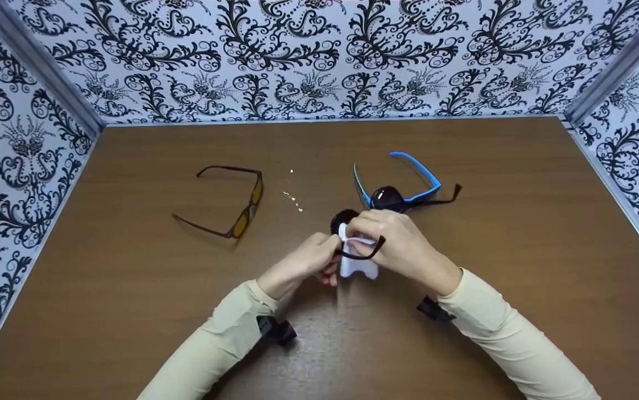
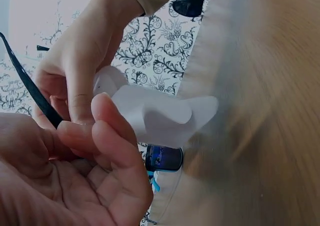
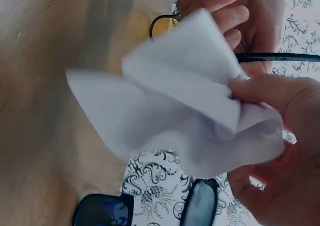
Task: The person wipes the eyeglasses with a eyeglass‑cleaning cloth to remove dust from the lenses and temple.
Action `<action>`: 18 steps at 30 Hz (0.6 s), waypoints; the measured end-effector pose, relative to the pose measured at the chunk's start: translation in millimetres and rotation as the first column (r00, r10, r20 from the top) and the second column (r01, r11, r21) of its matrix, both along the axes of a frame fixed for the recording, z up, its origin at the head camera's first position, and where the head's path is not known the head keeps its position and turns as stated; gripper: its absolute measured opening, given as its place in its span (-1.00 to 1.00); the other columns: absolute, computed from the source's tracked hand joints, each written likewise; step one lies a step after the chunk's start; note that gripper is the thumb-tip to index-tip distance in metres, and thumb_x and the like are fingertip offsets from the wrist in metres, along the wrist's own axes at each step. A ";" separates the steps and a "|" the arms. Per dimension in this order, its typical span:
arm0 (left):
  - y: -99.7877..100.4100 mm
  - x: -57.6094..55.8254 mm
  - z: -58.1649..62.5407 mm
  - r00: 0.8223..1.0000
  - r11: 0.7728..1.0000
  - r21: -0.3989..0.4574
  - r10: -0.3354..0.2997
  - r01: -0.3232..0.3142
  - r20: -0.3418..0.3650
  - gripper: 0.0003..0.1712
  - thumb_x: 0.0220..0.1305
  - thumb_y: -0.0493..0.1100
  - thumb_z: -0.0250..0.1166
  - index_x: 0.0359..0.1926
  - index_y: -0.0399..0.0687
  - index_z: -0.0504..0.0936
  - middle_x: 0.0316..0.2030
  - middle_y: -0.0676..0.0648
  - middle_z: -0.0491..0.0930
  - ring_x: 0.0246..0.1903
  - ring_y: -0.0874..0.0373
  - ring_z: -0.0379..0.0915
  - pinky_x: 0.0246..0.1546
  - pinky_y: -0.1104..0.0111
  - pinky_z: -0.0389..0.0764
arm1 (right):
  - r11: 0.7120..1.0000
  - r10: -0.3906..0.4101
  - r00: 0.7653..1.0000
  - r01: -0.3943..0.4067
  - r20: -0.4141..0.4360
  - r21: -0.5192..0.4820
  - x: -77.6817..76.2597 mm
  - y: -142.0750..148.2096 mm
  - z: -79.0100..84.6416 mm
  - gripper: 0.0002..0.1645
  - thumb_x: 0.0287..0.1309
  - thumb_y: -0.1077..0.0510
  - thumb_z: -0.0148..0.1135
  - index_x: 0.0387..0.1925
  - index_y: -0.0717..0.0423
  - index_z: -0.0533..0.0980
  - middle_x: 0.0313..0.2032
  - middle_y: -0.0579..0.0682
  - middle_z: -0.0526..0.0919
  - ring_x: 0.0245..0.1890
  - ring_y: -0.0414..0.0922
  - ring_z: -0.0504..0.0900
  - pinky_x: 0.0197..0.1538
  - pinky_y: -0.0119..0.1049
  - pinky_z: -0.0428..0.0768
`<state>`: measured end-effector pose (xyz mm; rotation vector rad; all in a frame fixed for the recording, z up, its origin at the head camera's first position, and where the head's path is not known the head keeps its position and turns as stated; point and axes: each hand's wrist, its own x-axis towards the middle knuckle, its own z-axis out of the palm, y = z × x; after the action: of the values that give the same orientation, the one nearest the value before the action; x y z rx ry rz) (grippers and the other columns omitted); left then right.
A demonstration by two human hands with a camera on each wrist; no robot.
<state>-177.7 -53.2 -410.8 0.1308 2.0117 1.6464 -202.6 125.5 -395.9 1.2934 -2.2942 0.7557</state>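
A pair of black sunglasses (image 1: 387,198) with large dark lenses is held up over the table. My left hand (image 1: 319,255) pinches it near one temple (image 2: 32,93), which sticks out past the fingers in the left wrist view. My right hand (image 1: 394,239) grips a folded white cloth (image 3: 185,95) between thumb and fingers, close beside the left hand. In the head view the cloth hangs down below the hands and covers part of the frame. Whether it touches a lens is hidden by the fingers.
Glasses with yellow lenses (image 1: 256,191) lie with temples spread on the brown table (image 1: 130,289), to the left. Blue-framed glasses (image 1: 422,169) lie behind the hands, partly hidden. Small pale specks (image 1: 292,198) dot the tabletop. Patterned walls (image 1: 319,61) enclose the back and sides.
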 end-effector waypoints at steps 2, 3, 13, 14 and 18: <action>-0.4 0.2 -0.4 1.000 1.000 0.004 -0.014 0.014 0.000 -0.56 0.29 -0.20 -0.22 -0.75 -0.09 0.25 -0.84 0.01 0.23 -0.80 0.23 0.41 -0.74 0.48 0.40 | 0.998 -0.062 0.997 0.063 -0.048 0.013 0.7 0.2 1.1 -0.86 -0.04 0.30 0.39 -0.41 0.09 0.58 -0.43 -0.08 0.62 -0.45 -0.11 0.55 -0.36 -0.21 0.52; -0.3 0.4 -0.8 1.000 1.000 0.004 -0.024 0.024 0.001 -0.57 0.28 -0.20 -0.22 -0.75 -0.09 0.25 -0.84 0.01 0.23 -0.80 0.23 0.41 -0.75 0.48 0.40 | 0.996 -0.091 0.993 0.092 -0.070 0.011 1.2 -0.3 1.2 -0.88 -0.02 0.29 0.38 -0.41 0.09 0.58 -0.43 -0.07 0.63 -0.45 -0.10 0.55 -0.36 -0.20 0.51; 0.5 2.5 -2.5 1.000 1.000 -0.003 -0.023 0.023 0.001 -0.56 0.29 -0.19 -0.21 -0.76 -0.06 0.23 -0.83 0.02 0.24 -0.79 0.23 0.41 -0.72 0.47 0.41 | 0.999 0.023 0.998 -0.021 0.050 -0.031 5.6 -2.9 -2.3 -0.84 -0.02 0.31 0.38 -0.39 0.08 0.55 -0.44 -0.09 0.59 -0.44 -0.17 0.55 -0.37 -0.26 0.54; -0.2 2.6 -2.6 1.000 1.000 -0.004 -0.013 0.013 0.004 -0.55 0.29 -0.19 -0.21 -0.76 -0.07 0.23 -0.83 0.01 0.24 -0.79 0.23 0.41 -0.72 0.47 0.41 | 1.000 0.019 0.998 -0.018 0.065 -0.015 5.6 -0.8 -2.4 -0.83 -0.02 0.31 0.39 -0.39 0.08 0.54 -0.45 -0.09 0.58 -0.45 -0.18 0.53 -0.39 -0.26 0.53; -2.4 2.6 -3.5 1.000 1.000 0.008 0.020 -0.020 0.014 -0.57 0.27 -0.21 -0.20 -0.76 -0.09 0.24 -0.83 0.02 0.25 -0.80 0.24 0.40 -0.74 0.48 0.39 | 0.999 -0.035 0.997 0.035 0.064 0.003 5.2 7.3 -1.6 -0.82 -0.03 0.31 0.40 -0.37 0.07 0.56 -0.45 -0.11 0.59 -0.46 -0.19 0.52 -0.40 -0.26 0.53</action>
<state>-175.2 -55.6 -414.4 0.1019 2.0017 1.6635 -197.4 132.8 -397.5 1.2428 -2.3616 0.7943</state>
